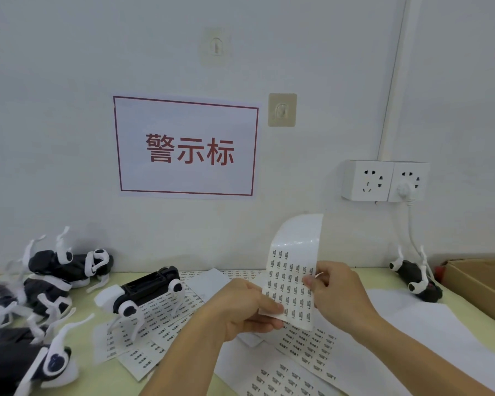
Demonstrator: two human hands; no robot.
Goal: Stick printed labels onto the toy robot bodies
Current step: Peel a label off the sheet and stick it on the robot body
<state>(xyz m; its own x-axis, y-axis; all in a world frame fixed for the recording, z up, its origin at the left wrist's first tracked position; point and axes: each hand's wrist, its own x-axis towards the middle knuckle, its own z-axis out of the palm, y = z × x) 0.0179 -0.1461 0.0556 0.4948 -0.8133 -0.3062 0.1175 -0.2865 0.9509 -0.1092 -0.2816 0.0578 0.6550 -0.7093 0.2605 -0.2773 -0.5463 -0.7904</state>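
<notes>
With the left hand gripping the sheet and the right hand pinching a label at its edge, the label could tear or curl onto itself.

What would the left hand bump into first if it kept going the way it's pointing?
Probably the right hand. The left hand points rightward along the label sheet it holds, and the right hand pinches the sheet's far edge.

We see our left hand and right hand bare, both forearms uncovered to the frame edge; short nails on our fingers.
</notes>
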